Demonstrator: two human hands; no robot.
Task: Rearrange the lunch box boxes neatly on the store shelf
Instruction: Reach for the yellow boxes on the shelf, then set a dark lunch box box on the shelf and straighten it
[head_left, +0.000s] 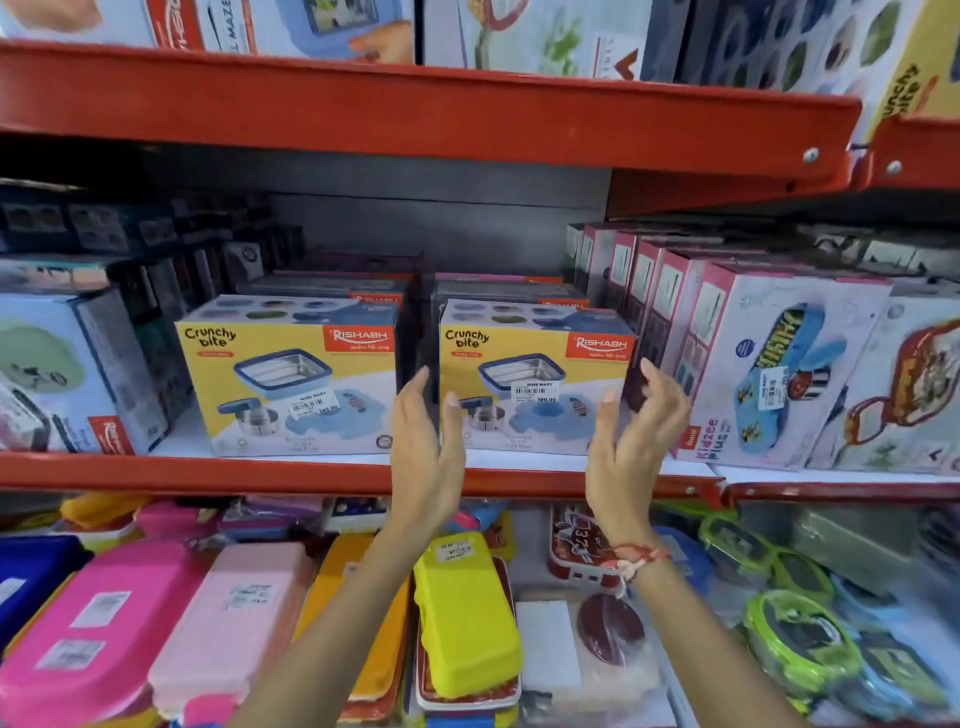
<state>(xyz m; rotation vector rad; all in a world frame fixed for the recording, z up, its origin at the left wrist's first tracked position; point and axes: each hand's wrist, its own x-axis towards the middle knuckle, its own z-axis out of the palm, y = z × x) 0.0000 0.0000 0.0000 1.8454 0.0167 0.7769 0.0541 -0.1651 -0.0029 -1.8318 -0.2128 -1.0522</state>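
The right-hand Crunchy Bite box (535, 376) stands upright on the red shelf (311, 475), between the two raised hands: the left hand (423, 447) is spread flat by its left edge, and the right hand (636, 431) is open with curled fingers by its right edge, neither gripping it. A second Crunchy Bite box (291, 374) stands left of it, pink Kidzee Plus boxes (769, 364) stand right of it, and loose plastic lunch boxes (467, 613) lie on the tier below.
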